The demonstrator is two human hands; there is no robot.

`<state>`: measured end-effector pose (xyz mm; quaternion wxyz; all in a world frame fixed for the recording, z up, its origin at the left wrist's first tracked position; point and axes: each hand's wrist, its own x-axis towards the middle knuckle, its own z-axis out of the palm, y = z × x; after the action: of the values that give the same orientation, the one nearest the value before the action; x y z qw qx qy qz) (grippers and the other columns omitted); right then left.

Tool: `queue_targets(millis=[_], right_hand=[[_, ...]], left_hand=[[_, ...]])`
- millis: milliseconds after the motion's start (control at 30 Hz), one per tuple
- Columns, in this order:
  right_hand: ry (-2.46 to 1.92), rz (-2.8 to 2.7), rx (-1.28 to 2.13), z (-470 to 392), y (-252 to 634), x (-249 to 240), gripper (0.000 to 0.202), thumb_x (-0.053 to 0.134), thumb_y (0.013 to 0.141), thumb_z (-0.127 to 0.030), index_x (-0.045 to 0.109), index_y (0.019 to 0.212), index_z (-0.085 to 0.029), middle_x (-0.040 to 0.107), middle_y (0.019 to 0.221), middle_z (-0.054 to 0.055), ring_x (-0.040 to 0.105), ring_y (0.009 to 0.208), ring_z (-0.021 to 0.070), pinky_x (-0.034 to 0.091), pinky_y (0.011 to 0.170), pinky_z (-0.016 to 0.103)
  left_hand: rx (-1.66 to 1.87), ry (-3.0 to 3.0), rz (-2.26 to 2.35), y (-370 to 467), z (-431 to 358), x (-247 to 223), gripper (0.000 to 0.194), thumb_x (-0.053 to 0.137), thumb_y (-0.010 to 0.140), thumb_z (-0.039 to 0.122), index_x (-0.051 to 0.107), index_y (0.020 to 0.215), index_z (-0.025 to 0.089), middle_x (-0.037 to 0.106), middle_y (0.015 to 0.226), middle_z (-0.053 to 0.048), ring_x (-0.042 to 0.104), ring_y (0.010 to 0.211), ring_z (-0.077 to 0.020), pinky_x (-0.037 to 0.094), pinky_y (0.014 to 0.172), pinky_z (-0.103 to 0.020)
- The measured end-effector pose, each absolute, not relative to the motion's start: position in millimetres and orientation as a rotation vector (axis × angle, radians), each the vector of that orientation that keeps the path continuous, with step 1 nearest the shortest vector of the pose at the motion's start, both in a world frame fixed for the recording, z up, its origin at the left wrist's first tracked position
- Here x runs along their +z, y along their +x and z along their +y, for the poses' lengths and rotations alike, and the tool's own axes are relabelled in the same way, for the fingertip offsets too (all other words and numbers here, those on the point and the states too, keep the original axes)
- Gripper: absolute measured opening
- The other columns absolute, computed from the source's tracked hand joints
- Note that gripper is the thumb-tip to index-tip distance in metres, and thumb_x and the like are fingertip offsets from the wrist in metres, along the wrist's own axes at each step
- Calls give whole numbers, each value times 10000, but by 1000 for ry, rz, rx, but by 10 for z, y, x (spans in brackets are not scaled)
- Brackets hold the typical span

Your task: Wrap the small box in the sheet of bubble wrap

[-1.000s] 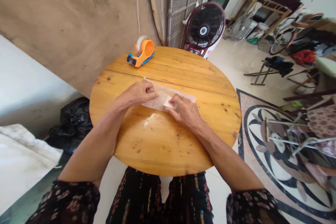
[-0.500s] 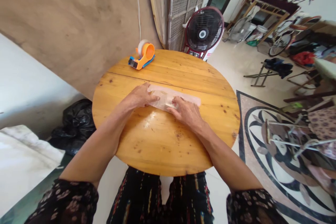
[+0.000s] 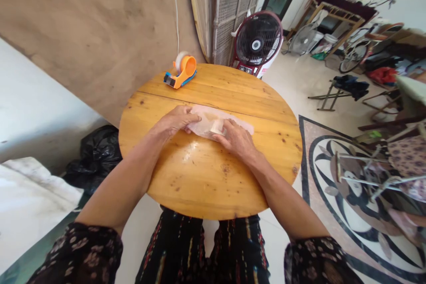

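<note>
Wrap (image 3: 229,120), a thin clear bubble sheet, lies flat mid-table; it looks light, soft and easily creased, best taken at an edge. Left hand (image 3: 178,119) presses its left end, fingers curled on it. Right hand (image 3: 235,138) pinches a small pale piece (image 3: 217,128) against the sheet. Table (image 3: 206,177) is round, glossy wood; a tape dispenser (image 3: 181,72) sits far left, a fan (image 3: 257,44) beyond.

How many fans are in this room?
2. A dark red floor fan stands just behind the round wooden table. A pale fan sits farther back right, near the cluttered shelf. More may be hidden in the clutter.
</note>
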<state>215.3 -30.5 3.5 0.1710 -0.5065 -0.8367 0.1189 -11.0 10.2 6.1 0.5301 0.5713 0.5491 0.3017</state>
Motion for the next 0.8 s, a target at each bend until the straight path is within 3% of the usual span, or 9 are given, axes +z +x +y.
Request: queue_targets(millis=[133,367,567,667,800], right_hand=[[-1317,-2393,306,-284,2160,26,213,625,910,-373,624,1062,-222,675,1152,85,615,1085,243,460,849,331],[-1438,-2417,266,-286,2153,21,381,630,907,-397,635,1244,-218,727,1125,106,661,1034,286,489,907,396],[-1243,-2401,236,-245,2172,-25,313,646,901,-386,683,1159,-213,695,1160,108,633,1105,268,490,952,382],[-1269,-2396,298,-263,2166,-1,279,624,918,-370,674,1154,-229,668,1221,92,640,1083,251,505,920,374],[-1349,-2393,349,-292,2161,19,252,613,925,-375,675,1131,-243,656,1234,85,657,1023,247,526,829,359]], left_hand=[[676,1373,1404,-73,92,81,214,718,733,339,635,847,178,598,620,0,514,479,-116,403,436,-241],[711,1338,1507,-30,106,41,223,740,726,159,519,744,184,545,570,50,476,436,-80,364,446,-207],[751,1280,1413,-56,111,32,121,692,780,171,596,853,165,583,611,27,518,471,-98,394,447,-213],[686,1308,1395,-65,108,37,134,704,794,248,619,760,150,587,624,1,526,492,-104,408,440,-222],[697,1297,1374,-35,84,47,129,670,790,181,566,715,166,561,599,12,513,481,-103,410,450,-230]])
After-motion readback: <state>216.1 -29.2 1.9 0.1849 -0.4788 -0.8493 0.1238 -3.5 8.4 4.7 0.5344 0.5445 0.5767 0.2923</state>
